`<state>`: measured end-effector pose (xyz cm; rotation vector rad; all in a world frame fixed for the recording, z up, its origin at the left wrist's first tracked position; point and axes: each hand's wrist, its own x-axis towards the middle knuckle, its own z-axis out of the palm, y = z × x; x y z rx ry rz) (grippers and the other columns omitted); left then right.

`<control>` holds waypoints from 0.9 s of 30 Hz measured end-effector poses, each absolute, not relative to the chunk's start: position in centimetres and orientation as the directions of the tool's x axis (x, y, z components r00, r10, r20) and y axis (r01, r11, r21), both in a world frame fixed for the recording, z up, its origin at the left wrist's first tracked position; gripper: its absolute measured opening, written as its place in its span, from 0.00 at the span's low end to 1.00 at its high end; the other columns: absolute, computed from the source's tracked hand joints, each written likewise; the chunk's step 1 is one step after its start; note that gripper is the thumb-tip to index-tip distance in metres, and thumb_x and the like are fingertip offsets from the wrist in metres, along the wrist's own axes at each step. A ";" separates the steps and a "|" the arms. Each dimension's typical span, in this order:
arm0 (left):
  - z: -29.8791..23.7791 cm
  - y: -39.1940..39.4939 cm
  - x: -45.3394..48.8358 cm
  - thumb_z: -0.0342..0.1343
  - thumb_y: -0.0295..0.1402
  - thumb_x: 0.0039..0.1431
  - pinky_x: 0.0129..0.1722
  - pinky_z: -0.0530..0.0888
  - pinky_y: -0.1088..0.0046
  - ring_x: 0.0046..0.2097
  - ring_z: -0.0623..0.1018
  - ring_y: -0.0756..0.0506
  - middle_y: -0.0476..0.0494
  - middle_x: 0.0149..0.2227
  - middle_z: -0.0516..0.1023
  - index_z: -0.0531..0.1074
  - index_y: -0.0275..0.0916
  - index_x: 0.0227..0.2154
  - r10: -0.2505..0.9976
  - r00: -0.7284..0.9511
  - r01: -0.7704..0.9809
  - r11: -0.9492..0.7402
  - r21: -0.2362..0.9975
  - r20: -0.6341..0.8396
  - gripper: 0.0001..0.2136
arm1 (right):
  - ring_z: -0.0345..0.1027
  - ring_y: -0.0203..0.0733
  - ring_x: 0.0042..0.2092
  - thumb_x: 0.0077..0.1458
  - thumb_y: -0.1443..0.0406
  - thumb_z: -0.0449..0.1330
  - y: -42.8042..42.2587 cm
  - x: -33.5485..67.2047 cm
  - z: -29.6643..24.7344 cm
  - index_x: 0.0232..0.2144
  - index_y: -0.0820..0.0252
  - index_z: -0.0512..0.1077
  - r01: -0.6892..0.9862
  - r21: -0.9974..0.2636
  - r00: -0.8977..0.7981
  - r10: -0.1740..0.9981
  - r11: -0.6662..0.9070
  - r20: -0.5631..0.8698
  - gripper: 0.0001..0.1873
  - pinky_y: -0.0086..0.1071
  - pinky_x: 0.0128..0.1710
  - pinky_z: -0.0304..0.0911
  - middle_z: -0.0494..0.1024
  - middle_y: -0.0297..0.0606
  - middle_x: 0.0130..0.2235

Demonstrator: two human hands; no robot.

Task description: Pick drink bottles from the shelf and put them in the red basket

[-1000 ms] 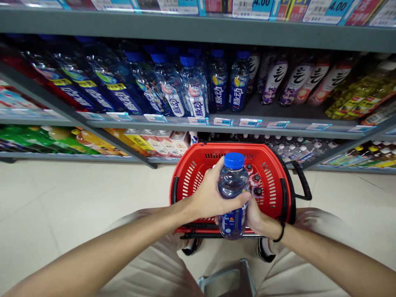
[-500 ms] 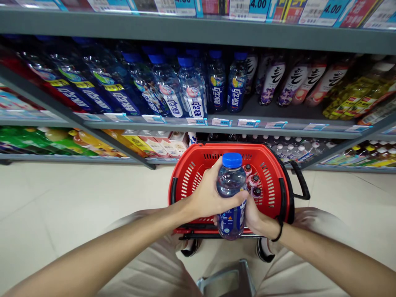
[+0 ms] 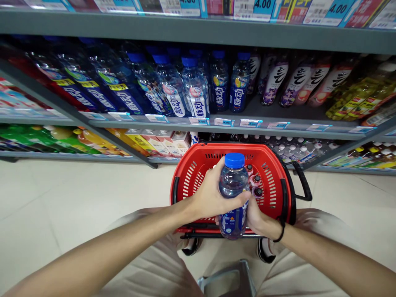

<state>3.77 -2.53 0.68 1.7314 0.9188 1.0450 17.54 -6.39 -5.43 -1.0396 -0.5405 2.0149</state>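
A clear drink bottle [image 3: 234,183] with a blue cap and dark blue label is held upright over the basket. My left hand [image 3: 213,194] is closed round its left side, thumb lying across the front. On the other side my right hand [image 3: 255,214] grips the bottle from the right and behind, its fingers mostly hidden. Beneath both hands stands a red shopping basket [image 3: 182,181] with slotted walls. Several small bottles [image 3: 256,180] with dark caps and pinkish necks stand inside it, to the right of the held bottle.
Shelves of drinks face me; blue-capped bottles [image 3: 194,88] and purple-labelled bottles [image 3: 275,82] line the middle shelf [image 3: 262,111]. A black handle [image 3: 303,185] juts from the basket's right. Below, between my legs, is a grey stool-like object [image 3: 229,280]. Pale tiled floor [image 3: 77,198] surrounds the basket.
The view has shifted slightly, so the shelves and basket appear a little further right. Both hands keep the same hold on the bottle.
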 end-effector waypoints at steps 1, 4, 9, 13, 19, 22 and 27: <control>0.7 -2.6 3.8 0.67 0.36 0.50 0.36 0.78 0.70 0.35 0.80 0.46 0.44 0.37 0.79 0.65 0.37 0.48 0.893 0.360 0.153 -0.342 0.927 0.270 0.24 | 0.68 0.56 0.59 0.43 0.36 0.62 -6.4 17.6 -5.4 0.49 0.56 0.76 -0.449 -0.665 -0.363 0.801 -0.598 -0.476 0.40 0.49 0.59 0.64 0.81 0.43 0.47; 0.8 -3.0 3.8 0.67 0.36 0.50 0.34 0.78 0.71 0.33 0.78 0.47 0.46 0.35 0.78 0.66 0.37 0.45 0.890 0.335 0.197 -0.386 0.901 0.309 0.22 | 0.66 0.57 0.60 0.41 0.34 0.62 -6.4 17.6 -5.3 0.47 0.56 0.77 -0.436 -0.673 -0.388 0.800 -0.597 -0.458 0.41 0.49 0.60 0.63 0.81 0.44 0.48; 1.1 -3.3 3.7 0.67 0.36 0.50 0.33 0.77 0.71 0.33 0.78 0.47 0.46 0.35 0.78 0.66 0.38 0.43 0.883 0.342 0.219 -0.406 0.887 0.320 0.21 | 0.65 0.57 0.61 0.39 0.32 0.62 -6.5 17.8 -5.0 0.46 0.54 0.78 -0.404 -0.687 -0.405 0.792 -0.604 -0.457 0.42 0.49 0.60 0.62 0.81 0.43 0.49; 1.0 -3.4 3.7 0.67 0.34 0.49 0.33 0.78 0.72 0.32 0.78 0.48 0.46 0.35 0.78 0.66 0.38 0.44 0.872 0.349 0.178 -0.422 0.889 0.344 0.22 | 0.65 0.56 0.61 0.40 0.31 0.61 -6.5 17.8 -5.2 0.47 0.54 0.78 -0.400 -0.698 -0.415 0.796 -0.595 -0.441 0.43 0.50 0.60 0.62 0.81 0.44 0.48; 1.0 -3.4 3.7 0.67 0.35 0.48 0.33 0.78 0.71 0.32 0.79 0.47 0.46 0.35 0.79 0.66 0.38 0.44 0.875 0.350 0.184 -0.415 0.891 0.335 0.22 | 0.65 0.56 0.61 0.40 0.31 0.62 -6.5 17.8 -5.6 0.48 0.54 0.78 -0.437 -0.731 -0.393 0.843 -0.523 -0.368 0.44 0.50 0.60 0.62 0.81 0.44 0.48; 1.1 -3.4 3.7 0.67 0.36 0.48 0.33 0.78 0.71 0.32 0.79 0.47 0.45 0.35 0.79 0.66 0.38 0.44 0.876 0.350 0.187 -0.412 0.892 0.331 0.22 | 0.66 0.55 0.60 0.43 0.32 0.62 -6.5 17.7 -5.5 0.50 0.54 0.77 -0.451 -0.739 -0.380 0.857 -0.500 -0.347 0.43 0.50 0.61 0.61 0.81 0.43 0.49; 1.3 -3.4 3.8 0.67 0.36 0.47 0.32 0.78 0.71 0.31 0.78 0.47 0.47 0.33 0.80 0.66 0.39 0.43 0.876 0.345 0.188 -0.415 0.890 0.336 0.22 | 0.66 0.54 0.61 0.47 0.33 0.59 -6.5 17.7 -5.1 0.51 0.52 0.77 -0.435 -0.724 -0.399 0.835 -0.536 -0.379 0.41 0.49 0.61 0.61 0.80 0.43 0.49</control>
